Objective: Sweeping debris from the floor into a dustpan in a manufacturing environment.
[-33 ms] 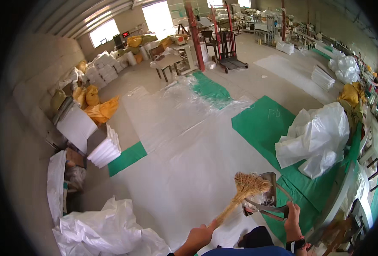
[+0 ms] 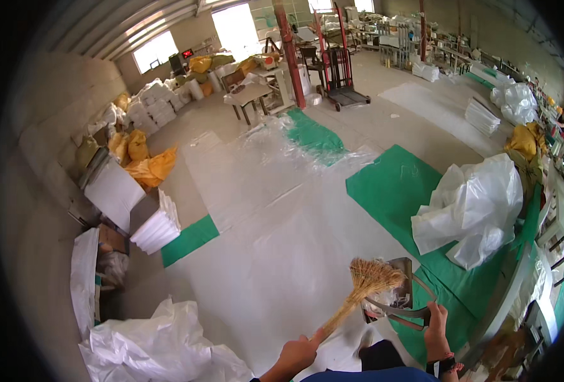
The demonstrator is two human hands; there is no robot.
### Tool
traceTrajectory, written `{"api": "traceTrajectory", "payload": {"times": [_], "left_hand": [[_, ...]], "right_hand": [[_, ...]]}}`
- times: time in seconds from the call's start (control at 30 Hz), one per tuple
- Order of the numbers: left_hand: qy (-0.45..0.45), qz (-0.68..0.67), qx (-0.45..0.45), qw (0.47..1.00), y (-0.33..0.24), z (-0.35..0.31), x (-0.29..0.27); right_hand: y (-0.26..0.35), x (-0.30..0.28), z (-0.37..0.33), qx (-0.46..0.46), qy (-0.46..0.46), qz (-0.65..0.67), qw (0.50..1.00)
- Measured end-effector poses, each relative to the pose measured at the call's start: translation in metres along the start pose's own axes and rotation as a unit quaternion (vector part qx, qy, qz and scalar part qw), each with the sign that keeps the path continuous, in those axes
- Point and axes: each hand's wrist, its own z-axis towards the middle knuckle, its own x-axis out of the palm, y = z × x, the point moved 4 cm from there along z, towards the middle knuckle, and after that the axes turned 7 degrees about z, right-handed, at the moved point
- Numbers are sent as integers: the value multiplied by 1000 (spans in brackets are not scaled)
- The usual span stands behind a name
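Observation:
My left hand (image 2: 298,354) is closed round the handle of a straw broom (image 2: 376,277). The broom slants up and right, its bristles against a dustpan (image 2: 400,270) with a dark back wall. Bits of clear and white scrap (image 2: 383,298) lie in the pan, partly covered by the bristles. My right hand (image 2: 436,331) grips the dustpan by its curved grey handle (image 2: 409,312). Below the pan, part of my dark-clad leg and a shoe (image 2: 364,342) show at the lower edge.
White sheeting (image 2: 263,267) and green sheets (image 2: 393,184) cover the floor. Crumpled white plastic lies at the lower left (image 2: 161,344) and right (image 2: 469,207). Stacked white sheets (image 2: 156,223) stand left. Farther off are a red post (image 2: 289,54), a hand-operated lift truck (image 2: 342,79) and a small table (image 2: 250,94).
My leg has shifted slightly and more of the shoe shows beside it. Both hands, the broom and the dustpan keep nearly the same place.

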Motion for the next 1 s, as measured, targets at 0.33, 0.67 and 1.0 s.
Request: {"api": "traceTrajectory", "payload": {"times": [0.33,0.67,1.0], "left_hand": [[46,-42,-28,998,-8,276,-115],[116,59,7,991,19,585,-270],[51,144,197,968,-32,952,-518]], "right_hand": [[27,147,298,167,-7,61,984],[99,267,574,125,-39,63,989],[247,364,819,64,-211,131,967]]}}
